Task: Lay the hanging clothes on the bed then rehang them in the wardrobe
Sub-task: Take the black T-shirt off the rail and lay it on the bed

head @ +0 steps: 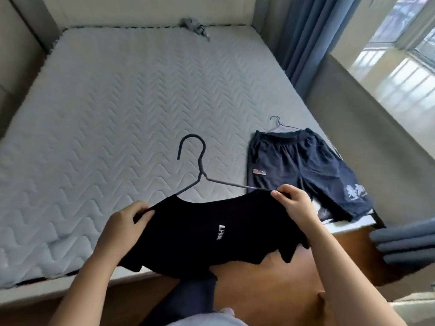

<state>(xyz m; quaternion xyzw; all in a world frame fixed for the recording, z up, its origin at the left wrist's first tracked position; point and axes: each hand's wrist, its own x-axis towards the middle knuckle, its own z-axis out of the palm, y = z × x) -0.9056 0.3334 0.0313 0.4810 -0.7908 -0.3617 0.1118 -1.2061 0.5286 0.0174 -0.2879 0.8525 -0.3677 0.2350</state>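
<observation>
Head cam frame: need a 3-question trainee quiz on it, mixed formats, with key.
1. True or false: the black T-shirt lies flat on the mattress.
2. Which garment already rests on the bed? A) dark blue shorts B) a white shirt C) a red jacket
3. Fill in: the left hand and right hand each pinch a ____ of the T-shirt, which is on the dark hanger.

Key
1. False: both hands hold it up over the near edge of the bed.
2. A: the shorts lie at the right, with a thin wire hanger showing at the waistband.
3. shoulder
</observation>
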